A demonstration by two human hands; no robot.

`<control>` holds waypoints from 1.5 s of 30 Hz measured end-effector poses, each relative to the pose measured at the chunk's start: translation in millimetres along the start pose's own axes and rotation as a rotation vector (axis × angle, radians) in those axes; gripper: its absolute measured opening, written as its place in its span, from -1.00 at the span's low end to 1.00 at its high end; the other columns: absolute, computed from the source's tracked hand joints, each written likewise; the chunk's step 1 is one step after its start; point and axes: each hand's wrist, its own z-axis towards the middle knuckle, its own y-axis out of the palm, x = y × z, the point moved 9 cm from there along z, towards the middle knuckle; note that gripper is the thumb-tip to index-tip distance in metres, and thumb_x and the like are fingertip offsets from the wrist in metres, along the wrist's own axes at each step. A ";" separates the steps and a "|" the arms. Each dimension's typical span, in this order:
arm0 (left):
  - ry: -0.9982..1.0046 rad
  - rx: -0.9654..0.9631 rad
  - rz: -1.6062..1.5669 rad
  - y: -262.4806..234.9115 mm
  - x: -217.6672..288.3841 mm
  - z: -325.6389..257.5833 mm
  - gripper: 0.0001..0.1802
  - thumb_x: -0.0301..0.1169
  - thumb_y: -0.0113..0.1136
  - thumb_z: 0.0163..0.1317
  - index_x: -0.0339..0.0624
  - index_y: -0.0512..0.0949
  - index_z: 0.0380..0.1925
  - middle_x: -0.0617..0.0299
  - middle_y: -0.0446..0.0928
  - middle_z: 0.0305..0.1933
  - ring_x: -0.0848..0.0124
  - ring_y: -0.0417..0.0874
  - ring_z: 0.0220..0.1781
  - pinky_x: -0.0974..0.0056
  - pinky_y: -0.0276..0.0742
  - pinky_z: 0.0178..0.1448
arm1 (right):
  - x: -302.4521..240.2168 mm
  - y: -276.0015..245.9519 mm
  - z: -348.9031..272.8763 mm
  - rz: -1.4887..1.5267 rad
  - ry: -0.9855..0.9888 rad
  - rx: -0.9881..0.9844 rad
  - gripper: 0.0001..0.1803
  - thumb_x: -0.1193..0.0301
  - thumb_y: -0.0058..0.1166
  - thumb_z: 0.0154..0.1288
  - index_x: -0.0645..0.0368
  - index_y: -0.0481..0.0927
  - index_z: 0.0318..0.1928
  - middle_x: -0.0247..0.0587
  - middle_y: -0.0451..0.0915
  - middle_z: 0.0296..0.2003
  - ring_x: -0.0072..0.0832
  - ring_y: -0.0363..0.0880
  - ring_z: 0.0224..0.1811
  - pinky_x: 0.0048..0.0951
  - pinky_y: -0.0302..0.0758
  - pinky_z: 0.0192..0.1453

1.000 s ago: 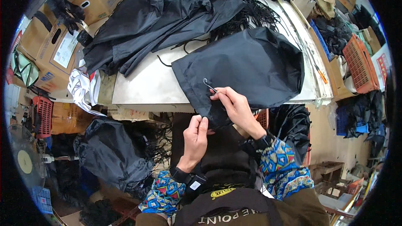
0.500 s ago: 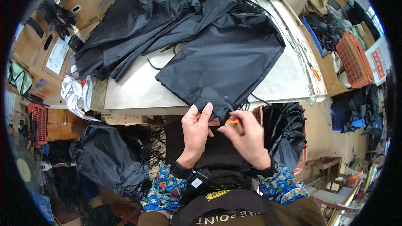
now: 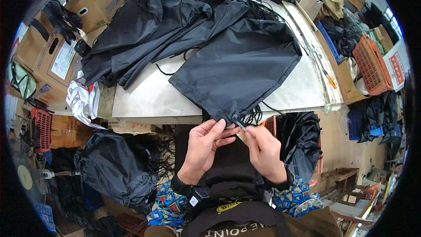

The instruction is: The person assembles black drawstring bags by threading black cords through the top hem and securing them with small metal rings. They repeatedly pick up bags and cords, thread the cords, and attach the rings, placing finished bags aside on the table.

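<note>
Cluttered workshop: on a pale worktop (image 3: 144, 98), both hands, left (image 3: 206, 142) and right (image 3: 263, 149), pinched the drawstring of a black nylon bag (image 3: 239, 68) at its six o'clock corner; more black bags (image 3: 144, 39) were heaped at eleven o'clock, apparently awaiting attention.

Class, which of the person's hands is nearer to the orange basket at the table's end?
Right. The right hand lies on the orange basket's side; the left hand is farther away.

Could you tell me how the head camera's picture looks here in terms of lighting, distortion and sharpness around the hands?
Head view: even, soft light with no hard shadows; a pale sheen on the white table. Fisheye bending curves the table's edges, and a black ring frames the picture. The left hand and right hand look fairly sharp at the black drawstring bag; the orange crate near the rim is squeezed.
</note>
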 end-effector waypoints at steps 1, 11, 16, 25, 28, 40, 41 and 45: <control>-0.018 0.021 -0.035 -2.7 -3.7 1.0 -0.78 -0.39 0.03 0.35 -0.33 0.57 -0.22 0.00 0.62 -0.18 0.26 0.69 -0.15 0.34 0.70 -0.19 | -6.3 1.2 -2.9 -0.027 -0.044 -0.043 -0.79 0.66 0.11 0.13 0.35 0.52 -0.18 -0.06 0.51 -0.43 -0.18 0.53 -0.51 -0.36 0.47 -0.47; -0.002 0.055 -0.055 1.3 -6.7 0.9 -0.80 -0.39 0.09 0.32 -0.31 0.59 -0.27 -0.02 0.63 -0.20 0.28 0.69 -0.15 0.28 0.66 -0.06 | -2.8 6.6 -10.7 -0.113 -0.010 -0.145 -0.78 0.63 0.10 0.14 0.32 0.51 -0.15 -0.08 0.46 -0.47 -0.20 0.51 -0.52 -0.31 0.45 -0.49; 0.103 0.031 0.152 7.5 -9.0 -5.2 -0.84 -0.43 0.15 0.27 -0.32 0.61 -0.30 0.16 0.62 -0.29 0.44 0.64 -0.24 0.31 0.62 -0.08 | -4.7 16.3 -0.7 -0.035 -0.025 -0.163 -0.73 0.59 0.08 0.17 0.28 0.48 -0.07 -0.06 0.46 -0.46 -0.15 0.51 -0.49 -0.27 0.45 -0.45; 0.357 0.299 0.068 -41.5 68.5 4.3 -0.84 -0.38 0.18 0.26 -0.25 0.59 -0.40 0.22 0.60 -0.43 0.51 0.61 -0.43 0.44 0.53 -0.42 | 19.4 -22.7 15.5 -0.111 0.027 -0.413 -0.82 0.56 0.07 0.22 0.32 0.54 -0.15 -0.01 0.51 -0.47 -0.13 0.54 -0.43 -0.34 0.46 -0.36; 0.233 0.114 0.391 -4.4 31.1 7.9 -0.78 -0.34 0.21 0.24 -0.31 0.58 -0.42 0.19 0.59 -0.44 0.51 0.58 -0.47 0.44 0.49 -0.46 | 13.7 -17.4 27.7 -0.031 0.025 -0.364 -0.85 0.58 0.07 0.21 0.33 0.56 -0.19 0.00 0.51 -0.48 -0.14 0.51 -0.48 -0.35 0.44 -0.39; 0.443 0.019 0.428 27.8 60.6 15.3 -0.68 -0.28 0.03 0.37 -0.27 0.54 -0.48 0.32 0.50 -0.60 0.63 0.42 -0.64 0.48 0.35 -0.56 | -9.0 -4.5 66.0 0.112 0.037 -0.233 -0.86 0.52 0.08 0.26 0.39 0.55 -0.24 -0.02 0.55 -0.52 -0.35 0.56 -0.56 -0.41 0.45 -0.46; 0.428 0.009 0.472 31.4 59.9 15.1 -0.67 -0.26 0.03 0.37 -0.26 0.54 -0.47 0.32 0.49 -0.63 0.62 0.43 -0.65 0.49 0.33 -0.57 | -1.4 -1.3 66.7 0.128 0.103 -0.271 -0.86 0.52 0.08 0.26 0.39 0.55 -0.26 -0.04 0.54 -0.53 -0.39 0.56 -0.56 -0.43 0.45 -0.47; 0.369 0.127 0.448 18.4 87.3 17.6 -0.62 -0.18 0.07 0.35 -0.19 0.44 -0.58 0.32 0.40 -0.73 0.62 0.32 -0.76 0.49 0.17 -0.69 | -1.9 -3.8 58.6 0.120 0.111 -0.290 -0.86 0.52 0.05 0.28 0.39 0.57 -0.24 -0.09 0.56 -0.53 -0.46 0.57 -0.55 -0.47 0.46 -0.45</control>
